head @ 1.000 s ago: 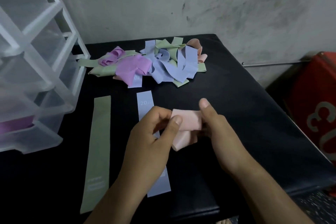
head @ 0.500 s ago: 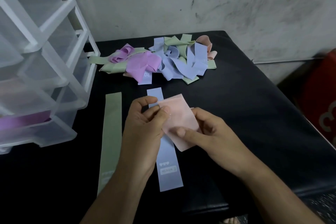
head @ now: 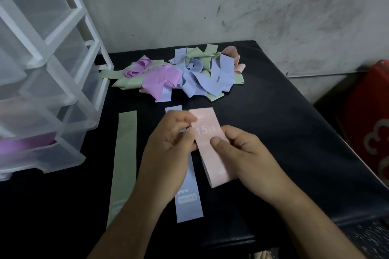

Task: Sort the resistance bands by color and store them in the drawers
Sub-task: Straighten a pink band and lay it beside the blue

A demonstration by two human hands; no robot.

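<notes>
A pink band (head: 207, 132) marked "15 LB" is stretched flat just above the black table (head: 284, 143). My left hand (head: 168, 149) pinches its left edge near the top. My right hand (head: 242, 153) grips its right side, thumb on top. A blue band (head: 189, 200) lies flat under my left hand, and a green band (head: 124, 164) lies flat further left. A tangled pile of purple, blue, green and pink bands (head: 189, 75) sits at the back of the table. The clear plastic drawer unit (head: 46, 82) stands at the left, with a purple band (head: 23, 145) in its lowest drawer.
A grey concrete wall runs behind the table. A red crate (head: 370, 124) stands on the floor to the right, beyond the table's edge. The drawer unit's lower drawers stick out over the table's left part.
The folded pink band has been opened out and straightened between both hands, so its "15 LB" print now faces up. The camera has shifted slightly.
</notes>
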